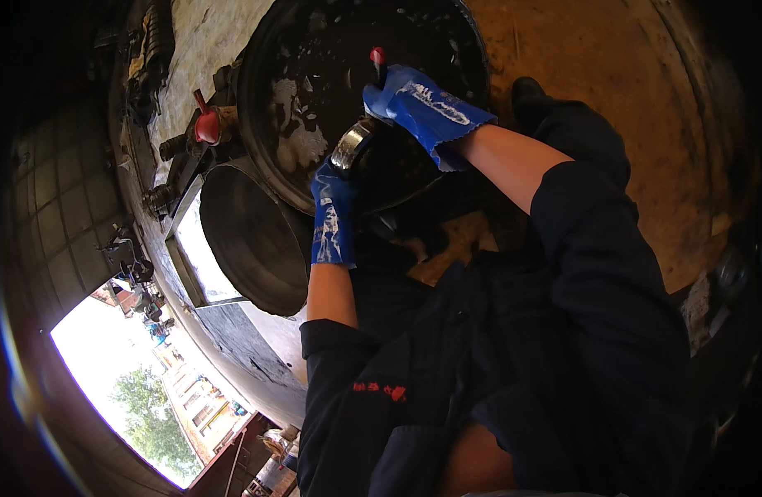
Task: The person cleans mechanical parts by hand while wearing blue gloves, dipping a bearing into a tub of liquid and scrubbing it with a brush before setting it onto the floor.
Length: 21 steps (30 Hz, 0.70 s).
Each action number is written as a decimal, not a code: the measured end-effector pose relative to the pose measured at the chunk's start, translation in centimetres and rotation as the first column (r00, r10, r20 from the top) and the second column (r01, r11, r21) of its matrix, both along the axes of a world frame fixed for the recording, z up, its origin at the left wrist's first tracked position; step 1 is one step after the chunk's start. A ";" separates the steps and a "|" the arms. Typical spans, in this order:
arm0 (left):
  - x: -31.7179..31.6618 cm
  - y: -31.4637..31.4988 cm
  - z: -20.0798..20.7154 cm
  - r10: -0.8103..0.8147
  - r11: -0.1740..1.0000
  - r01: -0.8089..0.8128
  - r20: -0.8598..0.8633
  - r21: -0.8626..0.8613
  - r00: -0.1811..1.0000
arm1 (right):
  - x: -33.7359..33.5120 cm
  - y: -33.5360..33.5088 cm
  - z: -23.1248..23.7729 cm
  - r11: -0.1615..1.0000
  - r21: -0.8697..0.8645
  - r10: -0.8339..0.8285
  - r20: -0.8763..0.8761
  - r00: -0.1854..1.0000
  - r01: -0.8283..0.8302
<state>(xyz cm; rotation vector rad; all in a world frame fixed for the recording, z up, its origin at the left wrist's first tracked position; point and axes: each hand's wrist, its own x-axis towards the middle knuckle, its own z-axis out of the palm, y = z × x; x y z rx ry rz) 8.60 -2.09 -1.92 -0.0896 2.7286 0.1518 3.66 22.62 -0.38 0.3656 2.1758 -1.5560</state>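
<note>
Both my hands wear blue rubber gloves and are over a large round basin [269,178] of dark liquid with patches of foam. My left hand [334,207] is closed around a thick, shiny metal ring [353,147], held tilted above the basin's near part. Just up and to the right, my right hand [410,98] grips a dark handle with a red end [377,56] that sticks up past the glove. Its lower part is hidden by the glove and the ring, so its kind cannot be made out.
An empty-looking dark round pan [252,240] leans at the basin's near left. Left of the basin stands a dark metal fitting with a red lever [205,124]. A dark shoe [530,91] rests on the stained brown floor [646,166] at right. A bright doorway [141,406] opens at lower left.
</note>
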 end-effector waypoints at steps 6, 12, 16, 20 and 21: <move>-1.7 1.9 1.6 -0.110 0.992 0.113 0.043 -0.062 0.993 | 0.3 -0.7 0.6 0.975 0.221 -0.010 -0.068 0.998 0.025; -4.6 4.8 3.0 -0.176 0.914 0.230 0.185 -0.334 0.967 | -0.4 -0.2 2.6 0.992 0.095 -0.074 -0.124 0.990 0.086; -5.2 7.6 3.9 -0.344 0.810 0.449 0.313 -0.379 0.885 | -0.8 1.5 1.8 0.978 0.171 -0.108 -0.066 0.992 0.118; -4.2 5.5 4.5 -0.723 0.576 0.773 0.275 -0.266 0.634 | -0.7 1.6 4.6 0.984 0.123 -0.153 0.206 0.967 0.129; -4.7 2.6 2.3 -0.874 0.447 0.864 0.092 -0.234 0.477 | -0.7 1.3 3.0 0.983 0.145 -0.127 0.085 0.988 0.114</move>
